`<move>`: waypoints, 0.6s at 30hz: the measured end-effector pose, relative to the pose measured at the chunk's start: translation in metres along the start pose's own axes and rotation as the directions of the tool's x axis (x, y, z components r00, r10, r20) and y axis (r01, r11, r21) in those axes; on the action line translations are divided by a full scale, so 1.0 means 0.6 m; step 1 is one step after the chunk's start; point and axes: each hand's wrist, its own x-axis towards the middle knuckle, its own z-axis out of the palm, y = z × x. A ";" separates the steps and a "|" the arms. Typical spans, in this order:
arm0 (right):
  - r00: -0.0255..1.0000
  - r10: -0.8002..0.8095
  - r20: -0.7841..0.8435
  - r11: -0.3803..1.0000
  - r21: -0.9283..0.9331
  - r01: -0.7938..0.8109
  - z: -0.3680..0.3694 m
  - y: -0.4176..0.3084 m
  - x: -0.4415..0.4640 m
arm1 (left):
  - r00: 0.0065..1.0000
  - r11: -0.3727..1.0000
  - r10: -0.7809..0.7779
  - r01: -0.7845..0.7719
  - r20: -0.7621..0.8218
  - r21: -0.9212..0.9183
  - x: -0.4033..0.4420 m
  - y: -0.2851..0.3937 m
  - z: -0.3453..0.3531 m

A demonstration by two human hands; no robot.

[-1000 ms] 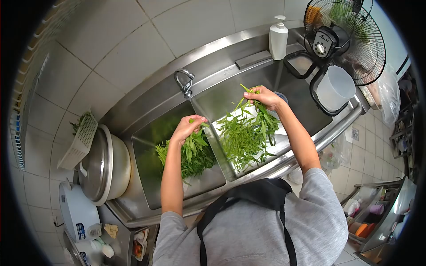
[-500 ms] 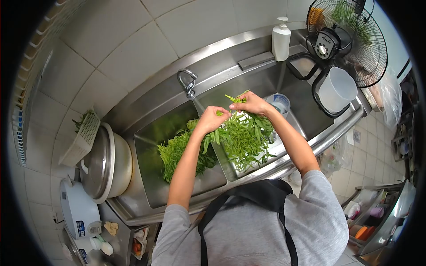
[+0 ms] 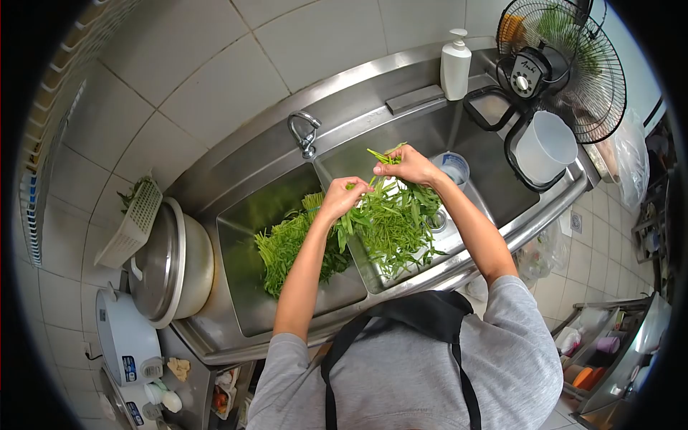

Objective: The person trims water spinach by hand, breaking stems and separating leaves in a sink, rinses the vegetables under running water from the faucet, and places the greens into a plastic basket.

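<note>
My left hand (image 3: 345, 197) is closed on a green stalk whose leaves hang below it, over the divider between two sink basins. Just right of it, my right hand (image 3: 408, 166) grips a bunch of green stems, their cut ends sticking out to the upper left. The fingertips of both hands nearly meet. A heap of leafy greens (image 3: 283, 251) fills part of the left basin (image 3: 240, 301), partly behind my left forearm. Loose picked greens (image 3: 390, 233) lie in the right basin (image 3: 423, 132), below my hands.
A faucet (image 3: 304, 134) stands behind the divider. To the right are a white pump bottle (image 3: 455, 66), a translucent container (image 3: 546, 148) and a black fan (image 3: 529, 75). A round container (image 3: 451, 168) sits in the right basin. A large lidded pot (image 3: 172, 261) stands left.
My left hand has moved right from over the left basin to the divider, and my right hand has come left and slightly down to meet it. Both still hold greens.
</note>
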 end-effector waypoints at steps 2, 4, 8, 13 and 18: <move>1.000 -0.021 0.015 0.999 -0.026 0.022 0.001 0.001 0.001 | 1.000 1.000 -0.020 0.020 -0.021 0.003 0.004 -0.010 -0.003; 0.997 -0.077 0.016 0.994 -0.077 0.078 0.009 0.003 0.002 | 0.998 0.996 0.011 -0.006 -0.061 0.085 0.011 -0.021 -0.003; 0.991 -0.085 -0.100 0.992 -0.100 0.075 0.032 0.009 0.006 | 0.925 0.995 -0.041 0.072 -0.378 0.066 0.020 -0.041 -0.008; 0.963 0.255 -0.089 0.942 0.249 -0.227 -0.001 0.031 0.010 | 0.908 0.966 -0.141 0.039 -0.395 -0.256 -0.007 -0.067 -0.041; 0.909 0.414 0.036 0.747 0.557 -0.362 -0.028 0.081 0.014 | 0.896 0.977 -0.088 -0.007 -0.435 -0.212 -0.028 -0.053 -0.048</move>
